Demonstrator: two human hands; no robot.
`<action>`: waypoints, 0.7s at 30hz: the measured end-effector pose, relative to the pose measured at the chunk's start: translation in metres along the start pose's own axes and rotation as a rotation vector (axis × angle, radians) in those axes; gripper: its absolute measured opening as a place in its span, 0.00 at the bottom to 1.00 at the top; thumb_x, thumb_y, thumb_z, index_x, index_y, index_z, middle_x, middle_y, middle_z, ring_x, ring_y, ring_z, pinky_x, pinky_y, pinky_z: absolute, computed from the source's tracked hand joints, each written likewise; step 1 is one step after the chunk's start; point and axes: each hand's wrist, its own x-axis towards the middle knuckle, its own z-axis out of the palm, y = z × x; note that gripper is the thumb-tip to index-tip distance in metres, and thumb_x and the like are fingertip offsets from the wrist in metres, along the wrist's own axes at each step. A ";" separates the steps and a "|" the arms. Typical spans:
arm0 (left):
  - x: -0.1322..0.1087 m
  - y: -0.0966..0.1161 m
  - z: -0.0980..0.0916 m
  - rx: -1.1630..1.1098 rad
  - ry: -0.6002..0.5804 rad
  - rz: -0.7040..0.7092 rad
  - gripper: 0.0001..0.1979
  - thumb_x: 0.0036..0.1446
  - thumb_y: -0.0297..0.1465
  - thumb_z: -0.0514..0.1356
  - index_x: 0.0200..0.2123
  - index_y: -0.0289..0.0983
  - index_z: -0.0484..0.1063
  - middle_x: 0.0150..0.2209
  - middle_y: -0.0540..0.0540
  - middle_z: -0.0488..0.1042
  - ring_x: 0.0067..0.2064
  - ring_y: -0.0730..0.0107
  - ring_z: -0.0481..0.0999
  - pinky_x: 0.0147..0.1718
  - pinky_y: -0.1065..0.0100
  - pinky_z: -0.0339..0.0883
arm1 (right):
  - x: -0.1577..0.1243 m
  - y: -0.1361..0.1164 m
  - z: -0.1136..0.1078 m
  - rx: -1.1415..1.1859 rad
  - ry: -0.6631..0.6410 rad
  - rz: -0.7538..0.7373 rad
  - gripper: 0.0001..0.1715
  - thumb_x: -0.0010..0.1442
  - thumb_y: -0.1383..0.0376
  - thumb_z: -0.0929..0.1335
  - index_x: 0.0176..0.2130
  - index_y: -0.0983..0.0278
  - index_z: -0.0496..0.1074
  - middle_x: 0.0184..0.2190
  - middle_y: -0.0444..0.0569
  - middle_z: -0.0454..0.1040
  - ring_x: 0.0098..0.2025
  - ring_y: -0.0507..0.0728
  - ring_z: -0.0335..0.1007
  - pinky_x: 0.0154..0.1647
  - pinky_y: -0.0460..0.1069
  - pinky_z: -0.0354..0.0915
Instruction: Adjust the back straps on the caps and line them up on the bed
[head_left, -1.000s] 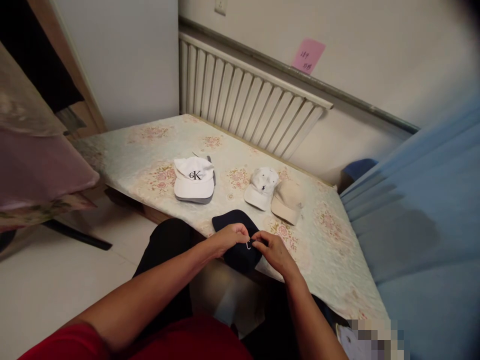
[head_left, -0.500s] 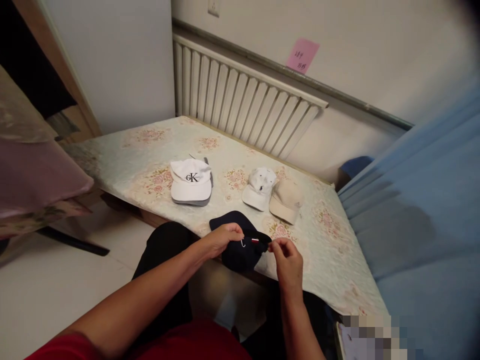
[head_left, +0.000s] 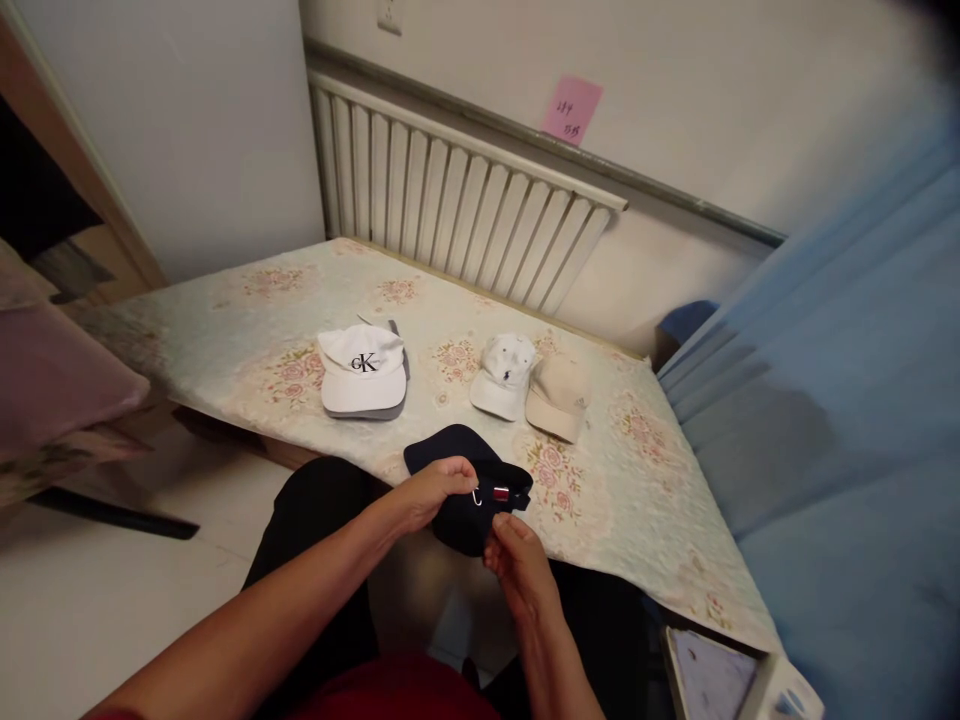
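A dark navy baseball cap (head_left: pixel 457 525) is held over my lap at the table's near edge, its brim (head_left: pixel 450 442) pointing away to the left. My left hand (head_left: pixel 435 490) pinches the cap's edge between thumb and fingers, beside a small white hook-shaped mark. My right hand (head_left: pixel 521 560) has its fingertips closed on the cap's near right side, below a small red and white tag (head_left: pixel 501 493). The cap's underside and part of its crown are hidden by my hands.
On the flowered tablecloth (head_left: pixel 645 500) lie a white cap with black letters (head_left: pixel 364 370) over a grey one, a white cap with a small dark logo (head_left: pixel 504 375) and a beige cap (head_left: pixel 556 400). A radiator (head_left: pixel 450 190) stands behind; a blue curtain (head_left: pixel 847 400) hangs right.
My right hand has moved from the cap's far right end down and left to its near side. The view has shifted slightly, and the tag shows more fully.
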 end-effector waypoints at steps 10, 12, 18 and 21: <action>-0.003 0.004 0.002 -0.022 -0.048 -0.023 0.12 0.45 0.35 0.64 0.29 0.34 0.66 0.24 0.53 0.66 0.26 0.77 0.63 0.26 0.74 0.52 | -0.002 -0.017 0.006 -0.131 0.074 -0.194 0.16 0.47 0.59 0.70 0.21 0.61 0.58 0.10 0.35 0.57 0.15 0.46 0.49 0.19 0.43 0.47; -0.005 0.007 0.003 -0.030 -0.074 -0.003 0.14 0.47 0.40 0.63 0.29 0.35 0.66 0.26 0.52 0.67 0.27 0.76 0.64 0.27 0.73 0.53 | -0.002 -0.019 0.005 -0.156 0.091 -0.197 0.16 0.48 0.59 0.69 0.21 0.61 0.58 0.10 0.35 0.57 0.14 0.46 0.48 0.18 0.44 0.47; -0.007 0.020 0.013 0.376 -0.132 0.074 0.16 0.50 0.42 0.60 0.35 0.35 0.71 0.26 0.53 0.66 0.27 0.76 0.61 0.26 0.73 0.50 | -0.003 -0.022 0.007 -0.223 0.096 -0.197 0.17 0.47 0.58 0.70 0.20 0.61 0.59 0.10 0.35 0.57 0.14 0.46 0.47 0.17 0.43 0.45; -0.002 0.020 0.016 0.531 -0.105 0.121 0.13 0.50 0.41 0.59 0.31 0.35 0.70 0.23 0.54 0.63 0.26 0.76 0.59 0.25 0.72 0.48 | -0.005 -0.024 0.008 -0.276 0.120 -0.209 0.17 0.47 0.57 0.70 0.20 0.61 0.60 0.11 0.35 0.58 0.14 0.46 0.49 0.17 0.43 0.48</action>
